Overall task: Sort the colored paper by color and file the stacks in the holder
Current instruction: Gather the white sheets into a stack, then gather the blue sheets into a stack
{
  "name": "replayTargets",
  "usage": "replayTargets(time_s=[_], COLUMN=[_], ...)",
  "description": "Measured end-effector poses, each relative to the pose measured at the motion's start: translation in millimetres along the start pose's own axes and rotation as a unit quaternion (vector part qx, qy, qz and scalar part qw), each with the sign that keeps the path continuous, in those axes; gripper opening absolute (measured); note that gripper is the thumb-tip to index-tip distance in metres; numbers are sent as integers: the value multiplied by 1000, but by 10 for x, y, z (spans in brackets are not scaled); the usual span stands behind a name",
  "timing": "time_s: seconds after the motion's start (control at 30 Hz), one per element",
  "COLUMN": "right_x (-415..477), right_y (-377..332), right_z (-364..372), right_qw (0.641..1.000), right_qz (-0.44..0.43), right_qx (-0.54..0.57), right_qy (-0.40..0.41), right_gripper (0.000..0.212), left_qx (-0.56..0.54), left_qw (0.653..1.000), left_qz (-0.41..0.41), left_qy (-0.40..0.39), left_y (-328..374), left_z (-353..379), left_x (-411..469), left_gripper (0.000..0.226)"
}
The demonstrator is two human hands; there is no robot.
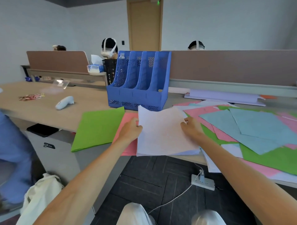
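We pinch white paper stack (162, 133) by side edges, left hand (131, 128) and right hand (191, 126) apart, over desk edge before blue file holder (138, 80); sheets thin, floppy, slippery; we judge edge grips best.

The white stack (164, 136) overlaps the pink stack (128, 148) beside the green stack (99, 128), before the upright blue holder (136, 96).

I see pale grey walls (48, 24) and a light wooden door (144, 25) at the back, with a green light (158, 2) glowing above it. A brown partition screen (233, 65) runs along the far edge of the wood-topped desk (88, 99). Under the desk on the left sits a grey drawer cabinet (56, 160). Below, I make out dark grey carpet tiles (144, 181), a white power strip (203, 182) and its cable (176, 196).
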State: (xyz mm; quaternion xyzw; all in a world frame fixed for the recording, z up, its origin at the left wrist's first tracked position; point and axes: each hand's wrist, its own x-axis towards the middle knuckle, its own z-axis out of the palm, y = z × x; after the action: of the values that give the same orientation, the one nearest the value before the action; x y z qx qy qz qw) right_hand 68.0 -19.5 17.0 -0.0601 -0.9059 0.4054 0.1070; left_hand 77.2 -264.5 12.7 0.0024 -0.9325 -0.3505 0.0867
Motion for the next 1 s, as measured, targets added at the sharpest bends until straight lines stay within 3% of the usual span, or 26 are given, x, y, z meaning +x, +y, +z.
replayTargets(time_s=[0.07, 0.2, 0.47, 0.63, 0.73, 0.87, 1.0], right_x=[-7, 23, 0, -72, -77, -28, -3], right_y=[14, 70, 128, 245, 434, 780, 1065], right_z=[-12, -55, -71, -189, -407, -767, -1112], right_qw=[999, 995, 989, 981, 976, 965, 931], right_qz=[5, 8, -1, -59, -63, -12, 57], right_qx=[-33, -95, -142, -172, -180, -235, -357], right_qy=[-3, -18, -45, 61, 104, 114, 51], right_gripper=[12, 38, 41, 34, 37, 42, 76], left_qx=[44, 130, 165, 319, 299, 222, 184], left_qw=[999, 991, 986, 943, 946, 966, 969], left_qz=[4, 7, -2, 68, 107, 132, 156], left_qy=[6, 21, -29, 71, 68, 2, -48], left_y=[-17, -67, -5, 89, 306, 667, 939], left_z=[1, 12, 60, 61, 188, 539, 919], left_x=[34, 93, 104, 104, 156, 219, 310], left_gripper=[35, 35, 26, 34, 33, 37, 39])
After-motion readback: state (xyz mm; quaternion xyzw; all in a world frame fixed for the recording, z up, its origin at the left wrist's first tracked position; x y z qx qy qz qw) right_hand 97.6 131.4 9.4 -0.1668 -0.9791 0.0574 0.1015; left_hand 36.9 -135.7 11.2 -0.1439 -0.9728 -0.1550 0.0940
